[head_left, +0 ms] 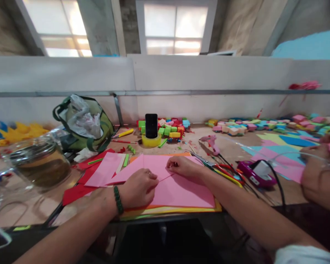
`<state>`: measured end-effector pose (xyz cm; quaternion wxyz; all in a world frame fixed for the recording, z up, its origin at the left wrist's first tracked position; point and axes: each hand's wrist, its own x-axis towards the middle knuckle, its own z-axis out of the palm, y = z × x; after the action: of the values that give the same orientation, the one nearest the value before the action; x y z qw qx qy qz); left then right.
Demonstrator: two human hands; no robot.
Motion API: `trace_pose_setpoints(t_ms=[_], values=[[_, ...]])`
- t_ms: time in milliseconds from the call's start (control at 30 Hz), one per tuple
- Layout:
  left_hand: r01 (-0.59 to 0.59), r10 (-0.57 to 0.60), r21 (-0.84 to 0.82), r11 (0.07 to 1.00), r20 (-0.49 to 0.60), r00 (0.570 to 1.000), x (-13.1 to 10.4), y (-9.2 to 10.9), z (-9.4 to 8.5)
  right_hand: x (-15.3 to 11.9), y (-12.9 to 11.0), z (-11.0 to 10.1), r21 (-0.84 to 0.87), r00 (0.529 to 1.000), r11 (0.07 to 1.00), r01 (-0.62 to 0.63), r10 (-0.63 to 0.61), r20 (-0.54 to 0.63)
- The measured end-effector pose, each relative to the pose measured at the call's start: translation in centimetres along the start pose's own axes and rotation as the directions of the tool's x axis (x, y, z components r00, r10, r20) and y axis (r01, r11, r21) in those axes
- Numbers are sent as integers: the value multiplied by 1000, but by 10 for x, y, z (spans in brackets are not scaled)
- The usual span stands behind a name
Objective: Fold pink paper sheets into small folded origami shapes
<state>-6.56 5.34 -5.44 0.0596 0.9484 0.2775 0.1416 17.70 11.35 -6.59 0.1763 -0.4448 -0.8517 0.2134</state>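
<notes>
A pink paper sheet (187, 194) lies on a stack of orange and yellow sheets at the table's front edge. My left hand (139, 189), a dark green beaded bracelet (118, 200) at its wrist, is curled closed at a pink paper flap (133, 170) on the left. My right hand (184, 168) pinches near the paper's upper middle, thumb and fingertips together. An edge of the paper runs slantwise between both hands. Fingertips partly hide what each hand grips. Pink strips (106, 169) and red paper (73, 194) lie left of my left hand.
Behind the paper, a phone (151, 125) stands in a yellow tape roll (151, 141). Scissors (203, 160), a pink glue gun (211, 143) and a purple power strip (255, 174) are on the right. A glass jar (41, 165) and bag (104, 124) stand left. Another person's hand (316, 157) is at far right.
</notes>
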Motion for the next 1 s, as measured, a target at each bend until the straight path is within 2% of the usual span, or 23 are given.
trace_pose_setpoints(t_ms=[200,300,433,567,800,1000], values=[[46,-48,36,998,42,998,-11,16,-12,-8,-23,-1,-90,997,996,-24,18,-76],[88,-90,28,996,52,995,-16,16,-13,-9,-30,2,-66,999,998,-1,-1,-33],[145,-145,11,989,55,988,-20,14,-8,-4,-25,2,19,995,1000,14,-16,99],[139,-139,50,989,-1,990,-20,16,-5,5,-21,-1,47,982,999,-27,18,189],[131,-131,13,991,2,991,-18,16,-7,11,-28,-5,-36,972,992,-121,126,201],[72,-72,10,997,22,997,-18,9,-8,6,-16,-13,-22,960,986,-164,164,229]])
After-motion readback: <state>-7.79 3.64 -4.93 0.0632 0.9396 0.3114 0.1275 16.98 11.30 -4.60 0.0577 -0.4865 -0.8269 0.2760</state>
